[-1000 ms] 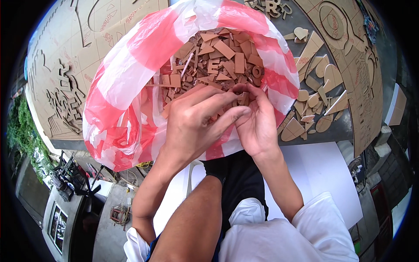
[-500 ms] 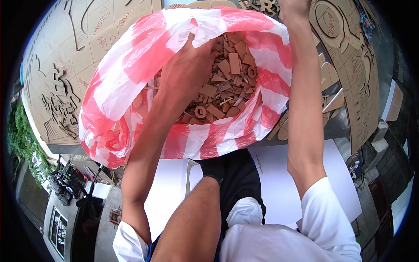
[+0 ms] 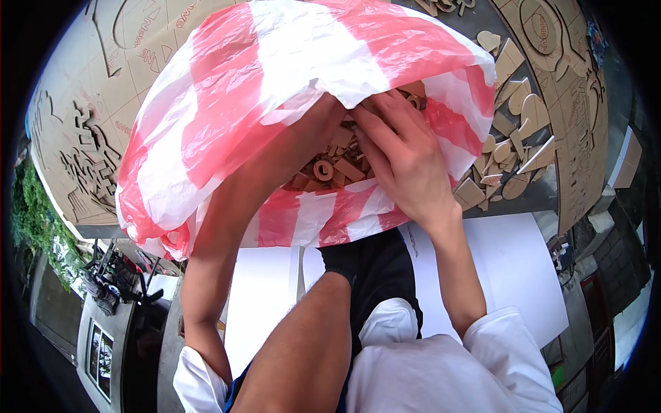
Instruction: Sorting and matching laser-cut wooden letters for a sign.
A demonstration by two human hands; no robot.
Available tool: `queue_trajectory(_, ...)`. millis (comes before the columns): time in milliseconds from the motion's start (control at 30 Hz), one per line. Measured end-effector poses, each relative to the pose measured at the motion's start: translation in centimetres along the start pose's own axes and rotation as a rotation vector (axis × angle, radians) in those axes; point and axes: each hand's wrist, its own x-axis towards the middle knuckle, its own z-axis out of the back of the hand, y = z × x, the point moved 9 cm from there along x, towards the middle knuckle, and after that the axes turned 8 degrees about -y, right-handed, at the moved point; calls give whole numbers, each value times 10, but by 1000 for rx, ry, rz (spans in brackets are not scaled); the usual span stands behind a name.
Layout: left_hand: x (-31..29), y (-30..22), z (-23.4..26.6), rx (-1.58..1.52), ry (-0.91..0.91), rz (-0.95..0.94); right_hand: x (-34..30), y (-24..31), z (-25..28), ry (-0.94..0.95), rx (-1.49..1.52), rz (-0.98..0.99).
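Observation:
A red-and-white striped plastic bag (image 3: pixel 227 89) holds many small brown cut pieces (image 3: pixel 341 148), among them rectangles and a ring. My left hand (image 3: pixel 318 122) reaches into its mouth; the plastic hangs over the fingers, so their grip is hidden. From the right, my right hand (image 3: pixel 407 155) reaches over the opening. Its fingers are stretched and slightly bent, somewhat apart, with the tips at the drooping upper rim beside my left hand. Nothing shows in the right hand, though its fingertips are partly hidden.
Loose brown offcuts (image 3: pixel 513 141) lie right of the bag on a dark surface. Large brown sheets with cut outlines (image 3: pixel 561 103) flank it, and dark-edged cut-out shapes (image 3: pixel 89 155) lie at left. White sheets (image 3: pixel 499 268) are below, by my legs.
My right hand has come down from the far upper right to the bag's mouth. The bag's far side has billowed up and over, covering more of my left hand. Offcuts at right are uncovered.

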Motion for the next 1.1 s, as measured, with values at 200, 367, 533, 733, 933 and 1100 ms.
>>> queue_trajectory(200,-30,3,27,386,53,25,-19,-30,11,121,-314,-25)
queue_trajectory(367,-56,29,66,421,148,509,-23,-38,11,145,-278,-143)
queue_trajectory(533,-44,16,33,313,139,516,-13,-19,4,93,-289,24)
queue_trajectory(733,-47,-37,16,522,87,-265,-18,12,-16,257,-248,68)
queue_trajectory(933,-59,-29,29,579,232,-23,-39,13,-27,426,-192,28)
queue_trajectory(1100,-52,-29,14,477,294,-52,-43,5,-27,380,-186,-50)
